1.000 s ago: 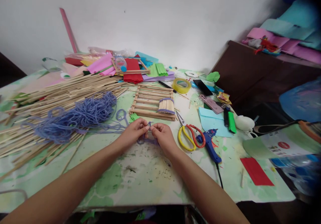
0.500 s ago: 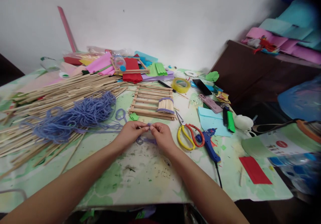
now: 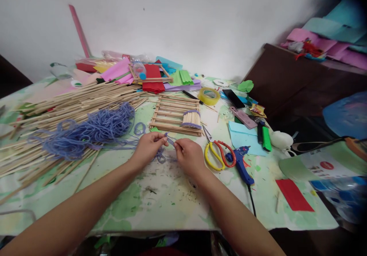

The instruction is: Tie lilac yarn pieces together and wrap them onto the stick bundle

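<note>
My left hand [image 3: 149,146] pinches a strand of blue-purple yarn [image 3: 171,138] between thumb and fingers. A short way to the right, my right hand [image 3: 189,153] is closed on the same yarn, which runs between the two hands. Loose loops of it lie on the table under my fingers. Strands lead left to a large tangled heap of the yarn [image 3: 94,130]. Just beyond my hands lies a ladder-like frame of wooden sticks [image 3: 169,112]. On its right part rests a small panel of short sticks [image 3: 191,119] edged with the yarn.
Scissors [image 3: 215,154] with yellow and red handles and a blue glue gun [image 3: 243,168] lie right of my hands. Long wooden sticks [image 3: 86,95] cover the left side. Yellow tape [image 3: 208,95], a dark phone [image 3: 233,98] and a blue envelope [image 3: 243,137] sit farther back.
My hands have moved apart from nearly touching, and a length of yarn now shows between them. The view has shifted slightly.
</note>
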`<state>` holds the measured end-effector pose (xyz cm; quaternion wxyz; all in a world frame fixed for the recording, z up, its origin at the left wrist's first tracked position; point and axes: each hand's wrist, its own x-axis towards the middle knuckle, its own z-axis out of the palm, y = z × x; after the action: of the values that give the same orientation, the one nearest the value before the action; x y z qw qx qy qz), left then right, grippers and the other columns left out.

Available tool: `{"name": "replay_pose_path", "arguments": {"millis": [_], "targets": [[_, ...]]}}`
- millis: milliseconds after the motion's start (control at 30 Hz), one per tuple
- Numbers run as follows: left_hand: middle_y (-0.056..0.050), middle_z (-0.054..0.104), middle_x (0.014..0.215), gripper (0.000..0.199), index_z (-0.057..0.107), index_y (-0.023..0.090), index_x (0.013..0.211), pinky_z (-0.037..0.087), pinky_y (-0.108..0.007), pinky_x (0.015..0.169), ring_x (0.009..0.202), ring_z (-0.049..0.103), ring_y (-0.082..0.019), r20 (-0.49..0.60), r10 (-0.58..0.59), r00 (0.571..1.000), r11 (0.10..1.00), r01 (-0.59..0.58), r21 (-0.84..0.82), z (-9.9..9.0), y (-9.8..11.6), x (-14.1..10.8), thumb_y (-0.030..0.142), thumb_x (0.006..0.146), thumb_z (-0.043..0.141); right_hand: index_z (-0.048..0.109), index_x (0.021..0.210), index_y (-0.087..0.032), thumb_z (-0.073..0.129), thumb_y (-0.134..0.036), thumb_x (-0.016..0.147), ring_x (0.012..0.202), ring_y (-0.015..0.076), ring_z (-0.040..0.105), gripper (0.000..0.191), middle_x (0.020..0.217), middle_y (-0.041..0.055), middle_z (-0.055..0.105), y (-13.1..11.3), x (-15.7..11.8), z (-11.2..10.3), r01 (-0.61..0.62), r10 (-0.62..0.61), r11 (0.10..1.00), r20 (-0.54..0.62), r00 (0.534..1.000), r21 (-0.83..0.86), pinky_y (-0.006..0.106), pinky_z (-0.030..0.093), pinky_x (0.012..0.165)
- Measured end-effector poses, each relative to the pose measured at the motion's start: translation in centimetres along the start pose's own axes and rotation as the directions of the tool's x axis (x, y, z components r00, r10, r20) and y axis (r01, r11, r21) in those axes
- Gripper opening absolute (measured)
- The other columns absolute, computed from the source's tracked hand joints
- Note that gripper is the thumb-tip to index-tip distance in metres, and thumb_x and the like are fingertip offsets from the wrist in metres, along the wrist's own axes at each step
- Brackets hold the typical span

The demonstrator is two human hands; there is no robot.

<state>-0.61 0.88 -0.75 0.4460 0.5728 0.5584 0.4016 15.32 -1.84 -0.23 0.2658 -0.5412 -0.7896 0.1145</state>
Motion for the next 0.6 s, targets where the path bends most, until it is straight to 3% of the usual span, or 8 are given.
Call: {"name": "replay_pose_path", "arguments": {"millis": [67, 167, 300, 367, 433, 533, 600], "targets": [[0.003, 0.055, 0.052, 0.019, 0.062, 0.013, 0.069, 0.022, -0.017, 0.037, 0.037, 0.031, -0.004, 0.004, -0.083, 0.997, 0.972, 0.082, -0.221, 0.1, -0.3, 0.1, 0.032, 0.072, 0.062, 0.061, 0.079, -0.018, 0.041, -0.024, 0.089, 0.073, 0.0156, 0.056, 0.024, 0.077, 0.0058, 0.064, -0.5, -0.3, 0.0, 0.06, -0.06, 0.996, 0.001, 0.998, -0.065, 0.024, 0.033, 0.064], [0.007, 0.044, 0.047, 0.018, 0.06, 0.011, 0.068, 0.011, -0.014, 0.033, 0.034, 0.018, 0.0, 0.074, -0.169, 0.983, 0.855, 0.183, -0.485, 0.1, -0.4, 0.1, 0.028, 0.07, 0.065, 0.059, 0.072, -0.018, 0.044, -0.021, 0.086, 0.064, 0.0143, 0.053, 0.021, 0.069, 0.0036, 0.061, -1.1, -0.7, 0.6, 0.195, -0.187, 0.972, 0.072, 0.98, -0.13, 0.025, 0.029, 0.058], [0.006, 0.047, 0.053, 0.014, 0.055, 0.01, 0.065, 0.01, -0.012, 0.031, 0.033, 0.017, 0.002, 0.165, -0.271, 0.948, 0.689, 0.311, -0.655, 0.0, -0.1, 0.1, 0.019, 0.069, 0.065, 0.057, 0.067, -0.018, 0.046, -0.021, 0.083, 0.057, 0.013, 0.049, 0.02, 0.063, 0.0016, 0.058, -1.3, -1.1, 1.1, 0.301, -0.285, 0.951, 0.181, 0.941, -0.067, 0.026, 0.028, 0.054], [0.008, 0.042, 0.05, 0.016, 0.052, 0.011, 0.063, 0.01, -0.012, 0.03, 0.033, 0.016, 0.002, 0.207, -0.293, 0.933, 0.651, 0.353, -0.672, 0.0, -0.1, 0.2, 0.018, 0.069, 0.065, 0.057, 0.066, -0.018, 0.049, -0.029, 0.084, 0.061, 0.0143, 0.05, 0.023, 0.063, 0.0022, 0.057, -1.1, -1.0, 0.8, 0.281, -0.281, 0.959, 0.141, 0.949, 0.02, 0.026, 0.031, 0.057], [0.008, 0.042, 0.05, 0.018, 0.052, 0.011, 0.064, 0.01, -0.012, 0.031, 0.033, 0.017, 0.002, 0.238, -0.287, 0.928, 0.662, 0.372, -0.651, 0.1, 0.0, 0.3, 0.019, 0.069, 0.067, 0.058, 0.072, -0.018, 0.052, -0.037, 0.083, 0.073, 0.0175, 0.054, 0.023, 0.072, 0.0044, 0.06, -0.9, -0.9, 0.3, 0.227, -0.231, 0.963, 0.013, 0.973, 0.145, 0.027, 0.037, 0.066], [0.007, 0.047, 0.054, 0.02, 0.054, 0.012, 0.068, 0.012, -0.012, 0.032, 0.034, 0.021, 0.002, 0.259, -0.231, 0.938, 0.739, 0.342, -0.58, 0.3, 0.0, 0.0, 0.023, 0.068, 0.07, 0.056, 0.084, -0.018, 0.053, -0.036, 0.081, 0.093, 0.0208, 0.052, 0.019, 0.092, 0.0078, 0.06, -0.6, -0.4, 0.2, 0.088, -0.022, 0.927, -0.181, 0.983, 0.365, 0.034, 0.039, 0.084], [0.006, 0.049, 0.054, 0.021, 0.056, 0.012, 0.07, 0.013, -0.013, 0.033, 0.034, 0.024, 0.001, 0.264, -0.185, 0.947, 0.81, 0.299, -0.505, 0.5, 0.0, -0.3, 0.027, 0.068, 0.07, 0.053, 0.087, -0.019, 0.054, -0.032, 0.08, 0.09, 0.0192, 0.054, 0.015, 0.092, 0.0065, 0.058, -0.5, 0.0, 0.7, -0.053, 0.161, 0.815, -0.137, 0.977, 0.577, 0.035, 0.041, 0.084]]}}
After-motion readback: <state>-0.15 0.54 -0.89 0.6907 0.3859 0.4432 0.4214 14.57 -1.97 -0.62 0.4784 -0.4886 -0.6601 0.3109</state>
